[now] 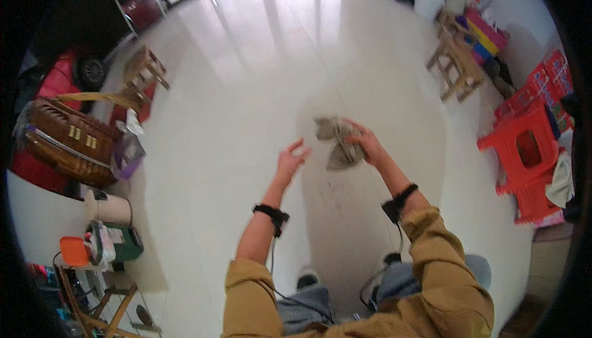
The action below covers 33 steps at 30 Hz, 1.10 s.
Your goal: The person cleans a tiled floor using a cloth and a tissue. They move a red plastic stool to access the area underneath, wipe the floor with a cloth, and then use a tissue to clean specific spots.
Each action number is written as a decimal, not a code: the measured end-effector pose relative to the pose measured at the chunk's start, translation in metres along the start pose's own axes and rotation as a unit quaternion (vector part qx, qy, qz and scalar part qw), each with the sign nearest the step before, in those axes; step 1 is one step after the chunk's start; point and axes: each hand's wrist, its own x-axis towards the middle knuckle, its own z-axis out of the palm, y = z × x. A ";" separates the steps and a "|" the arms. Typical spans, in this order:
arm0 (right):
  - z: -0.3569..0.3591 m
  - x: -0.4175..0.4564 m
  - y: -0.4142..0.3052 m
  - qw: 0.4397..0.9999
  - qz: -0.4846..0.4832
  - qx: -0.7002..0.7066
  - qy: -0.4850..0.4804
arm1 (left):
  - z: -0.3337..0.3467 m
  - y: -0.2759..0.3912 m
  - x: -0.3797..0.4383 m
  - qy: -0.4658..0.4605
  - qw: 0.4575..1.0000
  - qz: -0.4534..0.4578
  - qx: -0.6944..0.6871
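A crumpled grey-brown cloth hangs from my right hand, its folds bunched under the fingers. To the left of it, my left hand is held apart from the cloth, empty and with its fingers spread. Both hands are over the glossy pale tile floor. Faint dark smudges mark the floor just below the cloth, within my shadow. Each forearm wears a black strap with a cable.
On the left are a brown woven basket, a wooden stool, a beige bucket and a green bin. Red plastic stools, a wooden stool and a white bucket stand along the right.
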 end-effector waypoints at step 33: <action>-0.188 0.046 0.166 0.572 -0.041 -0.817 0.063 | 0.074 0.025 0.017 0.360 0.882 0.091 -0.291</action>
